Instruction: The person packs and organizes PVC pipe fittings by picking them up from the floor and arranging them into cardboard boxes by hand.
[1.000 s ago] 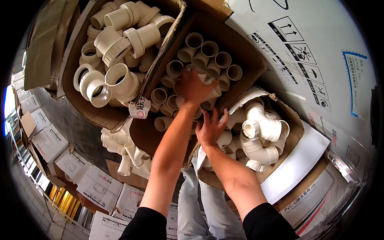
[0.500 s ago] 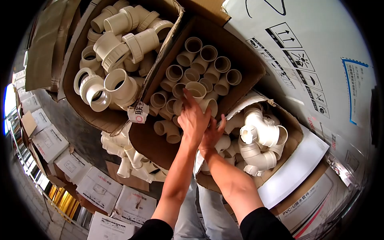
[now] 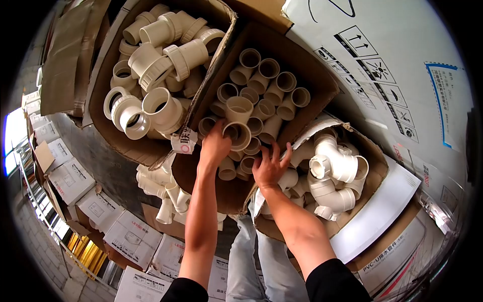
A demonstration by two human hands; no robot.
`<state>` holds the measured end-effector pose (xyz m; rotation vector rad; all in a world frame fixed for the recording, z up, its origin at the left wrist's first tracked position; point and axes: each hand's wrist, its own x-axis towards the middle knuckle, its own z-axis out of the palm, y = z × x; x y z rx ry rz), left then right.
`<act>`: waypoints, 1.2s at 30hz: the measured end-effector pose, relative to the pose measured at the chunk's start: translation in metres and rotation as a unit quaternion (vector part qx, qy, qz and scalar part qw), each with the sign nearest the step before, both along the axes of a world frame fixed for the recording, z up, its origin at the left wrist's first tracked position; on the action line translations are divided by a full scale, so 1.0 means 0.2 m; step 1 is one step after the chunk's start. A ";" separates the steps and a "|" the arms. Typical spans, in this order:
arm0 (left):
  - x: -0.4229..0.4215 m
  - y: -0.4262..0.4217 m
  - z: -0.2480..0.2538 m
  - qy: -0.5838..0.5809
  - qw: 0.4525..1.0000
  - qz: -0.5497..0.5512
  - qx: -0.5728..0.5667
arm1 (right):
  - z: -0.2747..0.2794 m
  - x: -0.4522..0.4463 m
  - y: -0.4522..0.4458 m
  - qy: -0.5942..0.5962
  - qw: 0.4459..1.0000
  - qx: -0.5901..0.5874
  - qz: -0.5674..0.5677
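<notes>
My left hand is in the brown carton of white plastic pipe fittings. Its fingers curl round the left side of a pipe fitting whose round mouth faces up toward me; some fingertips are hidden behind it. Just above stands another pipe fitting. My right hand, fingers apart and holding nothing, is at the carton's near right side, beside a lower pipe fitting. Whether its fingertips touch that fitting I cannot tell.
A carton of larger collared fittings adjoins on the left. Elbow fittings fill another carton at right. More loose fittings lie lower left. A tall white box stands on the right; printed boxes line the lower left.
My hands have moved apart, the left leftward and down onto the fitting's side, the right slightly lower. The upper fittings sit differently in the carton. The whole view has shifted slightly.
</notes>
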<state>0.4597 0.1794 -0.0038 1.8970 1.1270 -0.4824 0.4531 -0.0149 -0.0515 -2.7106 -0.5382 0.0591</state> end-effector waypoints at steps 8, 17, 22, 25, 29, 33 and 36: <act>0.21 0.09 0.16 -0.239 0.964 0.103 0.054 | 0.01 0.01 -0.01 -0.002 1.000 0.000 0.006; 0.67 0.09 0.06 -0.279 0.943 0.085 0.162 | 0.00 0.00 -0.02 -0.008 1.000 -0.014 0.013; 0.78 0.11 0.00 -0.241 0.956 0.096 0.136 | -0.02 0.00 -0.01 0.010 1.000 0.007 0.006; 0.76 0.13 -0.25 -0.334 0.919 0.109 0.176 | -0.02 0.00 -0.01 0.009 1.000 0.006 0.007; 0.74 0.13 -0.39 -0.329 0.907 0.262 0.026 | -0.02 0.00 -0.01 0.009 1.000 0.008 0.009; 0.75 0.02 -0.32 -0.366 0.879 0.303 -0.039 | -0.01 0.00 -0.01 0.016 1.000 0.001 0.005; 0.72 -0.04 -0.35 -0.399 0.866 0.299 -0.030 | 0.00 0.00 0.00 0.016 1.000 -0.001 0.009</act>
